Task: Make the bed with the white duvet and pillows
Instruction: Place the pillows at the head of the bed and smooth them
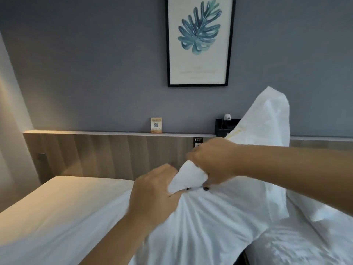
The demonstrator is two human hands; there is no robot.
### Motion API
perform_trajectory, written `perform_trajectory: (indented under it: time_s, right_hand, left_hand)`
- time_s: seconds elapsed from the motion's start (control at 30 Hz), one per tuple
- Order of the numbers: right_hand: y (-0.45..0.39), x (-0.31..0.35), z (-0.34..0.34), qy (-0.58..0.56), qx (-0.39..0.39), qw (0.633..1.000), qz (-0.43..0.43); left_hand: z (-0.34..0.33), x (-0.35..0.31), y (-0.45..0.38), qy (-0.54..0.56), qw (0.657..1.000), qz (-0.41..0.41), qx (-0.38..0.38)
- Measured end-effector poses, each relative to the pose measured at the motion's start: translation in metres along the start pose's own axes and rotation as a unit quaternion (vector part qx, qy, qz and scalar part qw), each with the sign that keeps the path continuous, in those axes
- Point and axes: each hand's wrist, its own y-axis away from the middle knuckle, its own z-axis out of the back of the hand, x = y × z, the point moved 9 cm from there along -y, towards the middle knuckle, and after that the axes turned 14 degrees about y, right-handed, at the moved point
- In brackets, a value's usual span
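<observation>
A white pillow in its case (210, 217) is held up over the bed, its far corner (271, 115) sticking up toward the wall. My left hand (152, 190) grips a bunched corner of the white fabric (188, 177) from the left. My right hand (214, 161) grips the same bunch from above and the right. The two hands nearly touch. The bed (57, 207) under a white sheet lies below and to the left. More rumpled white bedding (305, 241) lies at the lower right.
A wooden headboard (95, 155) with a narrow shelf runs along the grey wall. On the shelf stand a small QR-code card (156, 125) and a black holder (225, 126). A framed leaf print (199, 41) hangs above.
</observation>
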Motion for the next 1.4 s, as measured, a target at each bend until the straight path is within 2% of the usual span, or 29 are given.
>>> perform_trajectory:
  time_s: [0.07,0.13,0.27,0.33,0.4,0.5,0.57,0.67,0.77,0.87,0.93,1.03,1.1,1.17,1.23,1.33,1.4]
  right_hand:
    - [0.014,-0.017,-0.020,-0.051,-0.034,0.998,-0.003]
    - [0.030,-0.039,-0.043,-0.168,-0.043,0.985,-0.011]
    - [0.061,-0.081,-0.095,-0.318,-0.066,0.945,-0.048]
    - [0.077,-0.097,-0.117,-0.331,-0.062,0.939,-0.068]
    - [0.089,-0.102,-0.138,-0.281,-0.019,0.957,-0.072]
    - [0.103,-0.108,-0.180,-0.255,0.103,0.959,-0.075]
    - [0.108,-0.110,-0.211,-0.266,0.159,0.947,-0.081]
    - [0.100,-0.120,-0.268,-0.252,0.180,0.940,-0.141]
    - [0.090,-0.150,-0.328,-0.241,0.161,0.924,-0.249]
    - [0.085,-0.179,-0.377,-0.311,0.108,0.884,-0.331]
    - [0.083,-0.200,-0.400,-0.366,0.077,0.843,-0.386]
    - [0.089,-0.239,-0.421,-0.474,-0.018,0.734,-0.485]
    - [0.096,-0.266,-0.428,-0.509,-0.077,0.680,-0.522]
    - [0.109,-0.287,-0.429,-0.531,-0.121,0.641,-0.542]
    - [0.127,-0.303,-0.428,-0.530,-0.152,0.621,-0.557]
    - [0.169,-0.330,-0.433,-0.526,-0.206,0.574,-0.593]
    - [0.204,-0.351,-0.433,-0.506,-0.251,0.539,-0.625]
  left_hand:
    - [-0.020,-0.002,-0.013,0.034,0.999,0.033,0.025]
    - [-0.046,0.002,-0.024,0.069,0.992,0.072,0.075]
    - [-0.104,0.046,-0.004,0.036,0.965,0.148,0.212]
    - [-0.129,0.072,0.014,0.079,0.949,0.232,0.198]
    - [-0.162,0.080,0.025,0.117,0.949,0.254,0.146]
    - [-0.219,0.062,0.022,0.129,0.965,0.208,0.090]
    - [-0.253,0.042,0.009,0.116,0.981,0.133,0.075]
    - [-0.304,0.021,-0.022,0.109,0.989,0.039,0.097]
    - [-0.358,0.020,-0.054,0.107,0.983,-0.027,0.144]
    - [-0.396,0.032,-0.088,0.086,0.981,-0.087,0.151]
    - [-0.410,0.047,-0.113,0.089,0.984,-0.095,0.122]
    - [-0.424,0.084,-0.140,0.116,0.991,-0.047,0.052]
    - [-0.442,0.117,-0.149,0.153,0.988,0.026,0.011]
    - [-0.470,0.155,-0.145,0.226,0.962,0.153,-0.014]
    - [-0.510,0.187,-0.129,0.292,0.912,0.289,-0.017]
    - [-0.580,0.212,-0.098,0.381,0.810,0.446,-0.024]
    - [-0.633,0.211,-0.074,0.436,0.712,0.549,-0.031]
